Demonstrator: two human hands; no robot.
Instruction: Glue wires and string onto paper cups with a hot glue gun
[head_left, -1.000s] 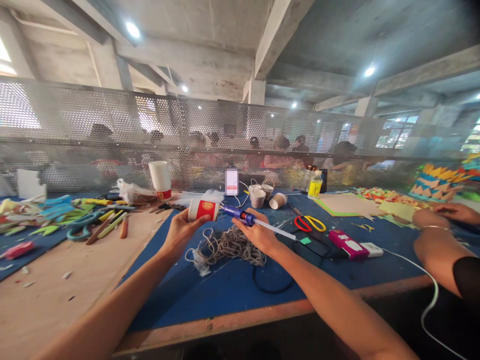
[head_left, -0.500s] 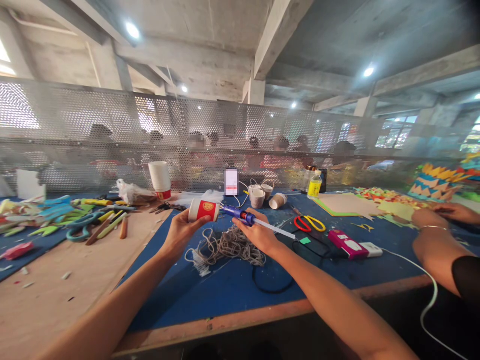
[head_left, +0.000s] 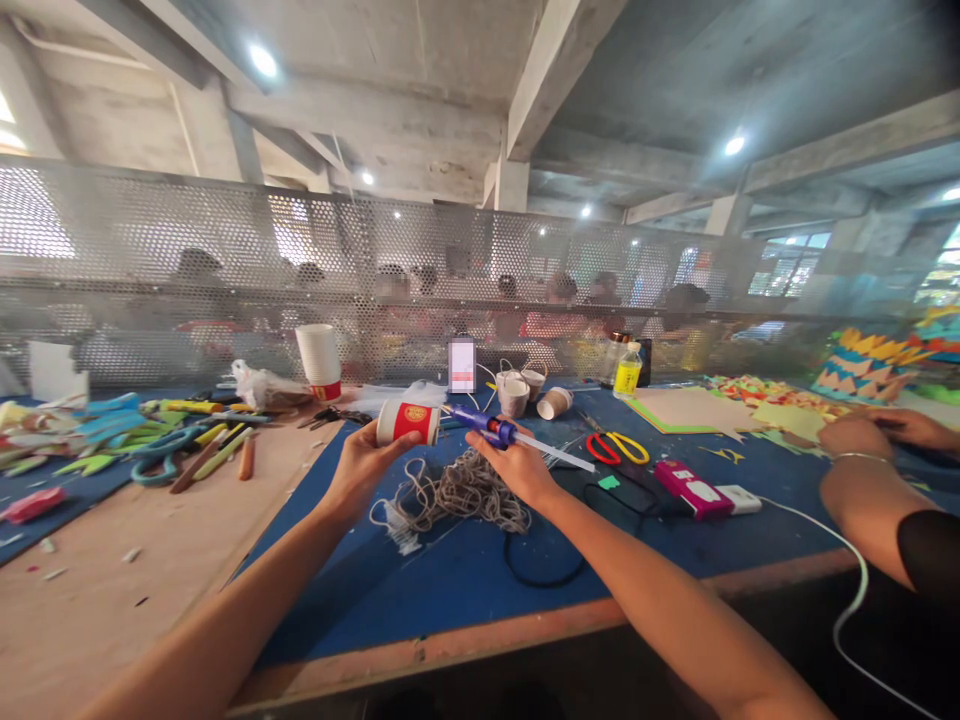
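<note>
My left hand (head_left: 365, 462) grips a paper cup (head_left: 407, 423), white with a red band and gold emblem, held on its side above the table. Wrapped in my right hand (head_left: 519, 465) is a blue hot glue gun (head_left: 491, 428), a long white glue stick (head_left: 555, 452) sticking out of its back toward the right. The gun's nozzle is at the cup's right end; whether it touches cannot be made out. Below both hands lies a tangled heap of grey-brown cord (head_left: 465, 495). Cord-wrapped small cups (head_left: 513, 393) stand behind the gun, and another lies tipped over (head_left: 554, 403).
Red and yellow scissors (head_left: 619, 447), a magenta box (head_left: 694, 489) and a white cable lie to the right. A co-worker's hands (head_left: 862, 437) are at the far right. Stacked cups (head_left: 319, 362), a phone (head_left: 462, 366), a yellow-labelled bottle (head_left: 628, 371) and tools (head_left: 195, 450) stand or lie around.
The glue gun and my right hand have shifted very slightly, with the glue stick's end a little farther right. My left hand and the cup stay almost still.
</note>
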